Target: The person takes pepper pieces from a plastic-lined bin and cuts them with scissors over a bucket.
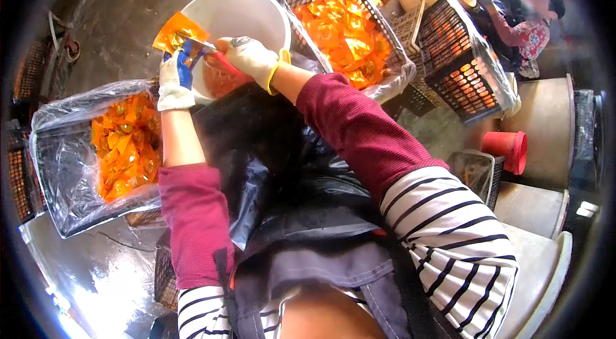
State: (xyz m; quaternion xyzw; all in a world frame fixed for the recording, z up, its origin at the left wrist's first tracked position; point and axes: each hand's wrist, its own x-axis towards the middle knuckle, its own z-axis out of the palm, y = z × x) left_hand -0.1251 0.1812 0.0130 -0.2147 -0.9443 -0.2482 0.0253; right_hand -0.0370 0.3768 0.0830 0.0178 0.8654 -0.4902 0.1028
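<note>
My left hand (176, 79), in a white and blue glove, holds an orange packet (179, 32) over the left rim of a white bucket (256, 5). My right hand (247, 58), in a whitish glove, is closed around the red handle (230, 67) of a tool. The tool's metal end reaches to the packet just above my left fingers; whether it cuts into the packet is too small to tell. Reddish contents lie low in the bucket, partly hidden by my right hand and the black apron (237, 140).
A plastic-lined crate (54, 146) of orange packets is at the left, another (394, 50) beyond my right arm. Stacked black crates (459, 63), a red bucket (507, 146) and metal surfaces (536, 127) are on the right. A co-worker (523, 25) sits at upper right.
</note>
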